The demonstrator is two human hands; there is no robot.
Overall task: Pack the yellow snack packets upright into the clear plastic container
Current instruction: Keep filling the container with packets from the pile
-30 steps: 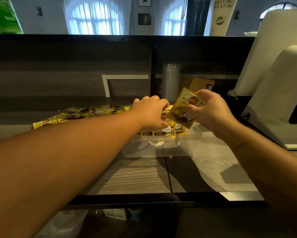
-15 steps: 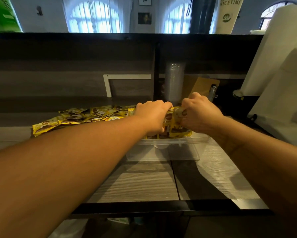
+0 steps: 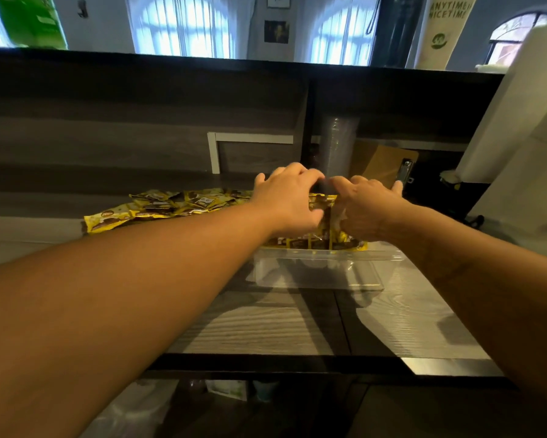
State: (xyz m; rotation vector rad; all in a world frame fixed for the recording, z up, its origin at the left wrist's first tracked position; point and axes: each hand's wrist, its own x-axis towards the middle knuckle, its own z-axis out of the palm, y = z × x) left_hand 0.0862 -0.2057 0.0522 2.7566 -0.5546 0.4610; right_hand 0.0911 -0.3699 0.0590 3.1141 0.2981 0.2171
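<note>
We have both hands down on the row of yellow packets (image 3: 318,245) standing in the far part of the clear container (image 3: 316,273), which sits on the worktop (image 3: 265,324) ahead of us. A second ago our right hand (image 3: 365,207) held one packet up, clear of the row; half a second ago it was carrying it down between the hands; now no packet shows above them, so we judge that one to be tucked in among the others.

Our left hand (image 3: 289,200) lies curled over the left end of the row, thumb low against the packets, apparently holding them. The right hand presses in from the right, fingers reaching over the tops; we cannot tell whether it pinches a packet or only pushes.

The near part of the container shows bare through its wall, so there is room left. The loose packets (image 3: 171,205) lie flat in a pile on the worktop to the left, well short of packed. We judge the task far from finished.
</note>
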